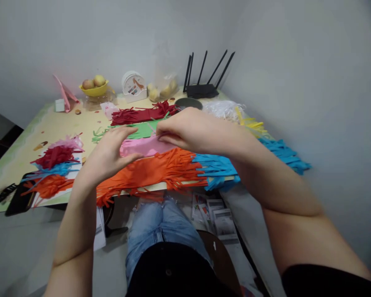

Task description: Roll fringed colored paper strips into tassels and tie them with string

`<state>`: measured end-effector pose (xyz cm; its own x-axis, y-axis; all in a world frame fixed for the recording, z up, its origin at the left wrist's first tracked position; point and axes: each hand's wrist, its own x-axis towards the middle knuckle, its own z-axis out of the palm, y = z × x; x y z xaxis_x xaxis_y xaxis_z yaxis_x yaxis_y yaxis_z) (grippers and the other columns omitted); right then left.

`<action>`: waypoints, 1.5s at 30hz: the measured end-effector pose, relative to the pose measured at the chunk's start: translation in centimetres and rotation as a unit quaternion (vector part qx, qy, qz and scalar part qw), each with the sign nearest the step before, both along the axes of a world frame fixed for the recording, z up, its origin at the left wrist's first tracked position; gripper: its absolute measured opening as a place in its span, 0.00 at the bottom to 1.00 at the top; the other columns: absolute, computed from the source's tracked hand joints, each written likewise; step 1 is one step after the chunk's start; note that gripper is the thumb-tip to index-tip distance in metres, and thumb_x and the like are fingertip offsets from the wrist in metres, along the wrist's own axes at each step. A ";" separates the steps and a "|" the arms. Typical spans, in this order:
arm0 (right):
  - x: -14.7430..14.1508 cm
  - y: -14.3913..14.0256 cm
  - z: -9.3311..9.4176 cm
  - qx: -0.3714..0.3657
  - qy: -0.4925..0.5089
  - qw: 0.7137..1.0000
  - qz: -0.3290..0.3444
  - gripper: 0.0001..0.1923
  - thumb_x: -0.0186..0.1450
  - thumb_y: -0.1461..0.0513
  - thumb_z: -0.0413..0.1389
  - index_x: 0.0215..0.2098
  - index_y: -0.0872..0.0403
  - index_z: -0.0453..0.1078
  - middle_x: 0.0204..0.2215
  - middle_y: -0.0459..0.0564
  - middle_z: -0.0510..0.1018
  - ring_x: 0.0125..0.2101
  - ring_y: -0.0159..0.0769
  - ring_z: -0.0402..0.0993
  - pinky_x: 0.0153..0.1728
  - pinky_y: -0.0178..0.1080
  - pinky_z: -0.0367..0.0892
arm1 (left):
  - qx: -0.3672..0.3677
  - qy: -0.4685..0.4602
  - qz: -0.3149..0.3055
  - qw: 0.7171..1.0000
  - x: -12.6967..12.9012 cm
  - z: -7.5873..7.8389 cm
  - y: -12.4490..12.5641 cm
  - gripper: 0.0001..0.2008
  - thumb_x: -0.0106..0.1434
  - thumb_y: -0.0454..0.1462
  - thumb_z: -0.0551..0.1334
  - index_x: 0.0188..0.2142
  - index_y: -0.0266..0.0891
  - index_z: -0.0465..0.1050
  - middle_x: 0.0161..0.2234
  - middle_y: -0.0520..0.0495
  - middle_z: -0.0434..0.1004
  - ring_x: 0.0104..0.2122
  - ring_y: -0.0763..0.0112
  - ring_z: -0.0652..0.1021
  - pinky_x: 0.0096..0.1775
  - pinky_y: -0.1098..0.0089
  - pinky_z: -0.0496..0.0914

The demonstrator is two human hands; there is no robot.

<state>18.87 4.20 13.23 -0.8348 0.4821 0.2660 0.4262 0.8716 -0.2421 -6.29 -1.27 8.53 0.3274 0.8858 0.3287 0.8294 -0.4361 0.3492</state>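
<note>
My left hand (106, 152) is held above the table with thumb and fingers apart and nothing between them. A pink fringed paper sheet (139, 146) lies beyond and below it. My right hand (185, 127) is pinched closed over the right part of the pink sheet. A thin pale strip (151, 128) sticks up at its fingertips, and the rest of the pinch is hidden. Nearest me is an orange fringed sheet (145, 171). Behind the pink one are a green fringed sheet (146, 130) and a dark red fringed sheet (145, 114).
Blue fringe (218, 165) and yellow fringe (253, 125) lie at the right. A pile of coloured strips (57, 159) and a black phone-like slab (20, 202) are at the left. At the back stand a fruit bowl (94, 90), a router (202, 90) and a dark round dish (188, 103).
</note>
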 end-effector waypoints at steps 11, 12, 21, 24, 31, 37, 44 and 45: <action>0.2 0.5 -2.1 -0.113 0.157 0.981 -0.012 0.09 0.64 0.58 0.60 0.33 0.58 0.74 0.27 0.46 0.76 0.28 0.29 0.65 0.31 0.34 0.55 | -0.129 -0.200 -0.020 0.971 0.4 0.9 -0.4 0.20 0.63 0.48 0.64 0.22 0.37 0.67 0.19 0.53 0.64 0.21 0.76 0.64 0.23 0.73 0.57; 0.2 0.5 -2.3 -0.119 0.167 0.979 -0.018 0.10 0.65 0.58 0.60 0.31 0.58 0.73 0.26 0.45 0.76 0.27 0.28 0.64 0.30 0.34 0.54 | -0.122 -0.195 -0.012 0.973 0.3 0.9 -0.6 0.20 0.63 0.47 0.64 0.21 0.38 0.66 0.19 0.54 0.62 0.20 0.77 0.62 0.23 0.73 0.56; 0.2 1.0 -3.1 -0.092 0.110 0.990 -0.001 0.20 0.72 0.52 0.51 0.32 0.57 0.76 0.26 0.48 0.76 0.30 0.33 0.71 0.34 0.36 0.63 | -0.112 -0.122 0.025 0.986 -0.4 1.3 -1.6 0.21 0.64 0.49 0.63 0.21 0.38 0.64 0.19 0.54 0.56 0.21 0.76 0.58 0.22 0.73 0.52; -0.2 0.3 -3.9 0.019 0.138 0.990 0.015 0.23 0.69 0.49 0.56 0.54 0.56 0.74 0.51 0.57 0.79 0.52 0.46 0.72 0.53 0.48 0.67 | -0.093 -0.119 0.051 0.987 -0.1 1.3 -1.8 0.21 0.64 0.49 0.62 0.21 0.38 0.66 0.18 0.54 0.57 0.20 0.77 0.58 0.21 0.73 0.52; -1.4 -1.2 -6.4 0.155 0.120 0.980 0.039 0.19 0.74 0.60 0.50 0.60 0.52 0.70 0.64 0.54 0.70 0.68 0.48 0.57 0.68 0.61 0.51 | -0.157 -0.182 0.058 0.969 0.0 1.5 -2.3 0.23 0.63 0.52 0.62 0.21 0.38 0.66 0.15 0.55 0.61 0.15 0.77 0.62 0.17 0.74 0.53; -1.4 -0.6 -7.1 0.155 0.134 0.978 0.044 0.21 0.74 0.66 0.45 0.60 0.51 0.70 0.63 0.54 0.72 0.67 0.46 0.61 0.68 0.61 0.53 | -0.193 -0.210 0.058 0.957 -0.8 1.0 -2.9 0.23 0.63 0.52 0.63 0.21 0.39 0.65 0.14 0.54 0.63 0.13 0.77 0.65 0.16 0.74 0.57; -0.3 -1.8 -4.8 0.103 0.156 0.980 0.070 0.30 0.69 0.48 0.56 0.65 0.52 0.66 0.64 0.57 0.69 0.68 0.54 0.56 0.66 0.65 0.52 | -0.168 -0.164 0.051 0.971 -0.4 1.0 -3.4 0.24 0.64 0.51 0.61 0.20 0.39 0.61 0.16 0.53 0.62 0.17 0.76 0.63 0.19 0.74 0.57; -0.5 -1.7 -4.6 0.095 0.159 0.980 0.072 0.29 0.69 0.48 0.56 0.64 0.52 0.67 0.63 0.57 0.71 0.67 0.53 0.58 0.65 0.63 0.55 | -0.161 -0.150 0.045 0.975 -0.2 1.0 -3.4 0.24 0.64 0.51 0.61 0.20 0.39 0.61 0.16 0.53 0.61 0.17 0.76 0.63 0.20 0.73 0.56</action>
<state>18.35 2.49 8.59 -0.7506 0.2822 0.5974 0.2252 0.9593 -0.1702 -6.49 -4.71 9.57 0.1764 0.9793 0.0990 0.6984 -0.1954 0.6885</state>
